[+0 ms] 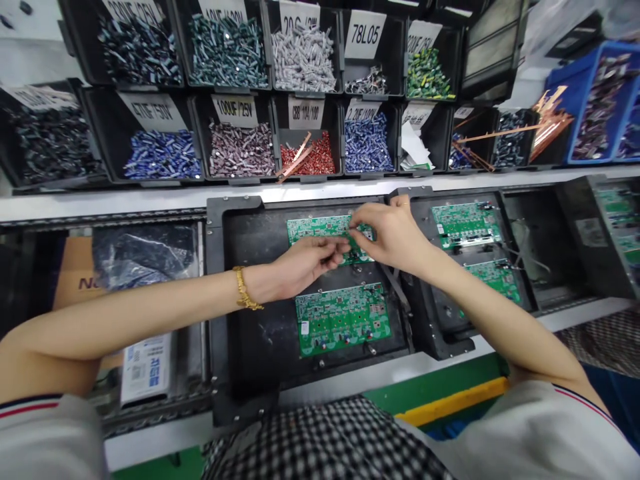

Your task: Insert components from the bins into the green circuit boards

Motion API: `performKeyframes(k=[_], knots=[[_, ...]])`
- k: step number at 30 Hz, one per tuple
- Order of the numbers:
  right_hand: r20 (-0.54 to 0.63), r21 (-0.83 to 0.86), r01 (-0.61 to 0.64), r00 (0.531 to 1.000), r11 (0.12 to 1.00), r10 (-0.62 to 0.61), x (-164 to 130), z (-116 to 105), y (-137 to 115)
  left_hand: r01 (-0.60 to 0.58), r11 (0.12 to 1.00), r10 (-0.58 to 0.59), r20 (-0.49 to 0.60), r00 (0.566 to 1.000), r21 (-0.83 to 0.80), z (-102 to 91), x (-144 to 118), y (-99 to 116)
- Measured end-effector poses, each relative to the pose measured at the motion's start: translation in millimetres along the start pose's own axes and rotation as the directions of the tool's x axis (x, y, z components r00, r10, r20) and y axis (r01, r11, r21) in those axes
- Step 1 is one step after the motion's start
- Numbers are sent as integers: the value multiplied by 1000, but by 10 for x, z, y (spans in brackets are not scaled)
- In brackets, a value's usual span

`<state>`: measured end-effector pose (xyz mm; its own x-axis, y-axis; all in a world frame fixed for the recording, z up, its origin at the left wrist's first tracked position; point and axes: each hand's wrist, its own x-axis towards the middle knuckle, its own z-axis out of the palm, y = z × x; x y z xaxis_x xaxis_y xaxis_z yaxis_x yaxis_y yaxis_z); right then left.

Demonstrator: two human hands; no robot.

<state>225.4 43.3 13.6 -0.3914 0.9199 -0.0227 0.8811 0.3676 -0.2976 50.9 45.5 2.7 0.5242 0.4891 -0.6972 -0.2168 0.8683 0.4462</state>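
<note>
Both hands meet over the upper green circuit board [315, 228], which lies in a black carrier tray [255, 280]. My right hand [390, 230] is above the board's right part, thumb and fingertips pinched together; whatever sits between them is too small to make out. Just left of it, my left hand [305, 263] has its fingers curled, with thumb and forefinger closed near the board's lower edge. What it holds, if anything, cannot be seen. Below lies a second green circuit board [343, 320], with a few small parts along its lower edge.
Labelled black bins of capacitors [163, 153] and other components stand in two rows behind the line. Another tray with boards [465, 227] sits to the right. A plastic bag [145, 253] and a white box [147, 367] lie at left. Copper strips [500, 132] jut from the right bins.
</note>
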Motion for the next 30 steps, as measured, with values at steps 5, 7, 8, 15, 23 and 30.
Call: performKeyframes(k=[5,7,8,15,23,30], knots=[[-21,-84,-49,999,995,47,116,155,239,25,993,-23,-24,999,111,-21,-38,7],[-3,-79,-45,999,996,45,131,178,286,-9,987,7,13,1000,158,-36,-39,3],[4,-74,-42,999,996,43,131,181,298,-28,984,24,24,999,176,-44,-36,1],[-5,-64,-32,999,997,32,105,192,319,-41,994,33,81,996,99,-72,-20,-13],[12,-177,29,1000,984,-27,104,186,301,-23,993,15,68,998,119,-108,-12,-91],[37,-218,31,999,975,-23,106,185,291,19,997,-24,72,997,75,-106,-44,-106]])
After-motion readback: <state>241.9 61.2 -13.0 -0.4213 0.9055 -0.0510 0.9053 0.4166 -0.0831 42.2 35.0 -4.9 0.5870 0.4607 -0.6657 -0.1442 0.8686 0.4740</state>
